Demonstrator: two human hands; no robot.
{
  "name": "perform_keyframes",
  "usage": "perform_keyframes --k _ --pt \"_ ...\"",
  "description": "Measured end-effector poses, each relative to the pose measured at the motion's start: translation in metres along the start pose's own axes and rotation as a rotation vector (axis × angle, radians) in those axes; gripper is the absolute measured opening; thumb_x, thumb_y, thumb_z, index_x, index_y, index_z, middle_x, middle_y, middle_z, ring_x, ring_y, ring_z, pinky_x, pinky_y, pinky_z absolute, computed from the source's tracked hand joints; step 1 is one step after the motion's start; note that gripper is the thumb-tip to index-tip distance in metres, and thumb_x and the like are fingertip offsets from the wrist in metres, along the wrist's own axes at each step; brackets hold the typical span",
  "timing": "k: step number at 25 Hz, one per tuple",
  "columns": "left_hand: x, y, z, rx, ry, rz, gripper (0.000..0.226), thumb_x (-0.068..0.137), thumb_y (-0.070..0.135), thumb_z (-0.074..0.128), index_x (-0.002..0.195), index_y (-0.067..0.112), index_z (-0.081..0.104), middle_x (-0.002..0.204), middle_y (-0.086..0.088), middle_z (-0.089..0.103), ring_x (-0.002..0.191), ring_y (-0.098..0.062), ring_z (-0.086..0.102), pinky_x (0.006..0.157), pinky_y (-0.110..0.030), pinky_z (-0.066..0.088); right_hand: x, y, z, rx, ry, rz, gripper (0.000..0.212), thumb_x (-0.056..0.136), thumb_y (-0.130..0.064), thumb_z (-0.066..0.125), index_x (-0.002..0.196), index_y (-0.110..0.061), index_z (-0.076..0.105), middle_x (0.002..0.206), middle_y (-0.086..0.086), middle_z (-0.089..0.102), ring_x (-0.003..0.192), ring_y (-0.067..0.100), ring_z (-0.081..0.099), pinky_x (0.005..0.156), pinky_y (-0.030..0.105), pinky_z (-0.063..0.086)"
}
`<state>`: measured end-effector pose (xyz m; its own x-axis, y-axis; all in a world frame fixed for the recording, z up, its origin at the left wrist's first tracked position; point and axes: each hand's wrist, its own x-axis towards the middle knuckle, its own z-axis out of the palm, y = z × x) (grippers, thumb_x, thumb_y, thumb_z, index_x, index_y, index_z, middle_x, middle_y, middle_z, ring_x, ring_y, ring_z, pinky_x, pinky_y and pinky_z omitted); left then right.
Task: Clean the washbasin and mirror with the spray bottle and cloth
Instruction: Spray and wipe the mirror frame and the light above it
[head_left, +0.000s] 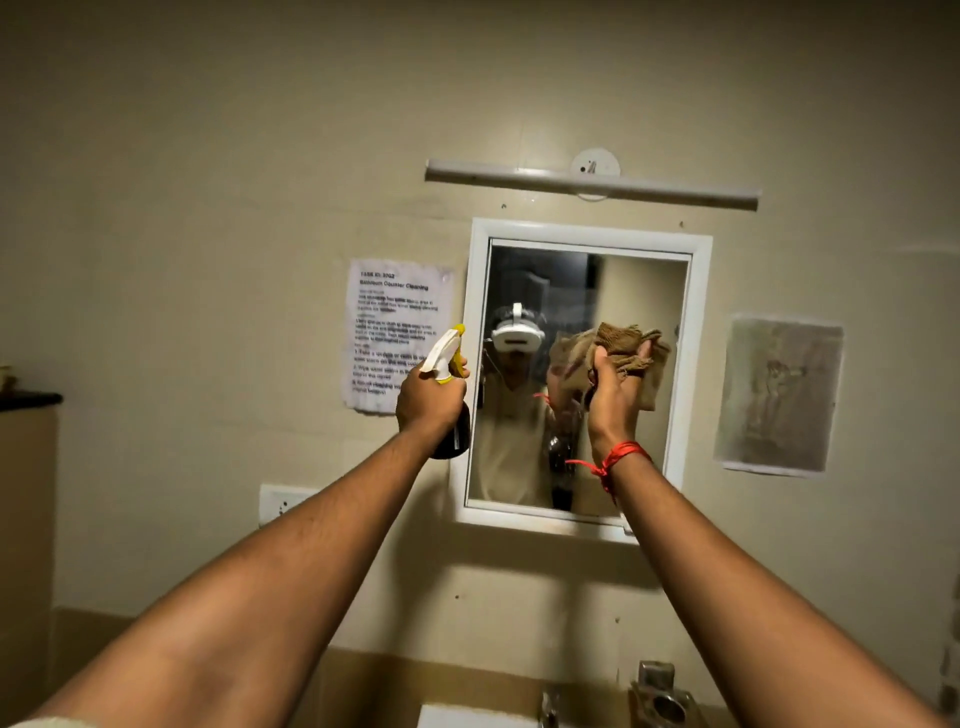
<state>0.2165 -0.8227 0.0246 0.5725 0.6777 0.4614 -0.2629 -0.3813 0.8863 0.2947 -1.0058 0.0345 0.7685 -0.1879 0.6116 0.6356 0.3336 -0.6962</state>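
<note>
- The right hand (615, 387) is clenched on a crumpled brown cloth (626, 345), bunched into a pad and raised in front of the glass, seemingly so it can wipe at once.
- The left hand (428, 397) grips the neck of a dark spray bottle with a white-and-yellow trigger head (447, 356), nozzle aimed toward the glass, probably to wet it first.
- The white-framed rectangular wall mirror (698, 332) hangs directly ahead, within reach of both hands.
- The white washbasin (467, 717) sits well below, only its rim visible, beside a steel tap (548, 706).
</note>
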Motion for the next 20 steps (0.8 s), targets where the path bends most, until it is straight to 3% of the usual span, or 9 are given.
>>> perform_keyframes --k 2,3,4,6,8,11,15,18,20 --pt "0.019 0.014 0.004 -0.002 0.082 0.032 0.027 0.079 0.031 0.066 0.103 0.025 0.077 0.097 0.002 0.079 0.092 -0.026 0.072 0.076 -0.033 0.053 0.015 0.0 0.008 -0.133 -0.04 -0.125 0.076 0.099 -0.025 0.059 0.161 -0.023 0.014 0.145 -0.005 0.052 0.124 0.013 0.057 0.092 0.001 0.042" --pt "0.028 0.021 0.006 0.002 0.121 0.044 0.026 0.083 0.034 0.067 0.106 0.024 0.076 0.097 0.0 0.078 0.091 -0.028 0.072 0.073 -0.032 0.05 0.023 0.002 0.013 -0.213 -0.069 -0.211 0.082 0.097 -0.03 0.06 0.161 -0.027 0.009 0.155 -0.001 0.043 0.134 0.017 0.05 0.101 0.007 0.043" --pt "0.038 0.027 0.007 -0.006 0.147 0.053 0.025 0.086 0.034 0.067 0.107 0.024 0.076 0.097 -0.001 0.078 0.09 -0.028 0.071 0.072 -0.031 0.048 0.033 0.005 0.019 -0.301 -0.12 -0.298 0.087 0.094 -0.036 0.06 0.16 -0.031 0.004 0.163 0.0 0.03 0.145 0.02 0.038 0.114 0.023 0.039" --pt "0.054 0.036 0.006 -0.06 0.155 0.071 0.022 0.086 0.028 0.066 0.104 0.025 0.077 0.098 0.003 0.079 0.091 -0.024 0.072 0.075 -0.033 0.053 0.054 0.009 0.035 -0.49 -0.25 -0.468 0.093 0.091 -0.034 0.059 0.159 -0.034 -0.004 0.169 -0.005 0.003 0.156 0.024 0.01 0.126 0.046 0.021" --pt "0.069 0.034 0.005 -0.107 0.126 0.094 0.023 0.081 0.018 0.062 0.097 0.026 0.077 0.098 0.009 0.079 0.091 -0.018 0.072 0.082 -0.036 0.057 0.072 0.006 0.055 -0.703 -0.344 -0.664 0.094 0.091 -0.03 0.059 0.16 -0.027 -0.005 0.166 -0.011 -0.011 0.157 0.024 -0.003 0.126 0.045 0.012" --pt "0.091 0.021 0.002 -0.14 0.107 0.157 0.022 0.078 0.007 0.063 0.09 0.023 0.071 0.097 0.012 0.076 0.089 -0.01 0.069 0.083 -0.032 0.054 0.099 -0.002 0.09 -1.081 -0.417 -0.947 0.093 0.09 -0.046 0.053 0.162 -0.022 -0.001 0.168 -0.002 -0.007 0.157 0.026 0.004 0.124 0.05 0.019" --pt "0.115 0.003 0.001 -0.205 0.001 0.233 0.019 0.088 0.015 0.074 0.106 0.012 0.067 0.1 -0.002 0.073 0.089 -0.017 0.068 0.08 -0.025 0.049 0.134 0.005 0.143 -1.388 -0.504 -0.971 0.097 0.086 -0.071 0.038 0.162 -0.022 0.0 0.17 0.005 0.0 0.155 0.028 0.011 0.121 0.058 0.017" --pt "0.12 0.0 0.005 -0.181 -0.091 0.29 0.012 0.089 0.011 0.072 0.095 0.02 0.067 0.085 0.003 0.071 0.082 -0.022 0.072 0.078 -0.03 0.057 0.155 0.003 0.174 -1.425 -0.489 -0.921 0.105 0.081 -0.082 0.031 0.162 -0.02 0.003 0.169 0.006 -0.012 0.156 0.028 -0.006 0.122 0.061 0.004" --pt "0.128 -0.004 0.005 -0.216 -0.144 0.268 0.019 0.091 0.004 0.069 0.087 0.023 0.067 0.083 0.0 0.07 0.082 -0.032 0.075 0.074 -0.032 0.062 0.161 0.002 0.191 -1.409 -0.441 -0.935 0.109 0.079 -0.087 0.026 0.162 -0.018 0.007 0.169 0.006 -0.011 0.156 0.027 -0.009 0.123 0.06 -0.001"
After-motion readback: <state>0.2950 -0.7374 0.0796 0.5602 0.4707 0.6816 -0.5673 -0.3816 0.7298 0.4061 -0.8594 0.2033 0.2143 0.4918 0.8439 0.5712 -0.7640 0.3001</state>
